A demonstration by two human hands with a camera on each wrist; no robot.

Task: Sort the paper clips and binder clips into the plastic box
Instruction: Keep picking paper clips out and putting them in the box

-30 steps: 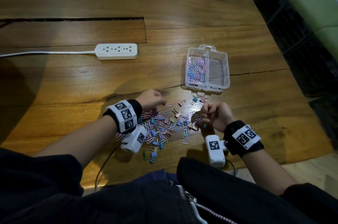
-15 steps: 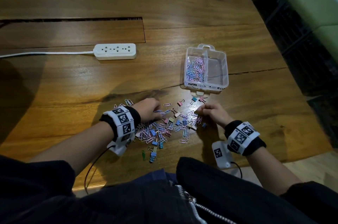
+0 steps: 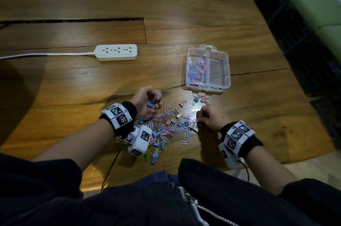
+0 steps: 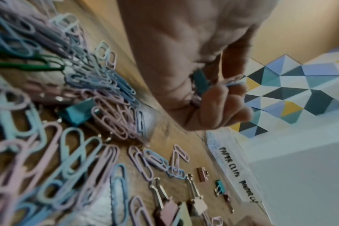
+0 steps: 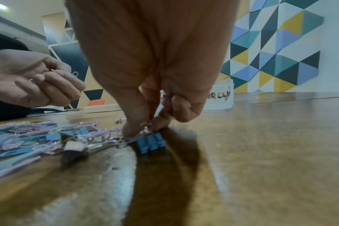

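Observation:
A heap of pastel paper clips and small binder clips (image 3: pixel 166 126) lies on the wooden table between my hands. The clear plastic box (image 3: pixel 224 71) stands beyond it; its left compartment holds paper clips (image 3: pixel 197 71), the right one looks bare. My left hand (image 3: pixel 153 100) is raised over the heap's left side, fingers curled round paper clips (image 4: pixel 233 81) and a teal binder clip (image 4: pixel 200 84). My right hand (image 3: pixel 200 118) is down at the heap's right edge, thumb and finger pinching the wire handle of a blue binder clip (image 5: pixel 151 143) that rests on the table.
A white power strip (image 3: pixel 116 52) with its cable lies at the back left. Three binder clips (image 3: pixel 193 101) sit just in front of the box. The table's front edge (image 3: pixel 304 157) runs close to my right wrist. A dark slot (image 3: pixel 73 20) crosses the tabletop farther back.
My left hand has lifted off the heap with clips in its fingers. My right hand has dropped to the heap's right edge and pinches a blue binder clip.

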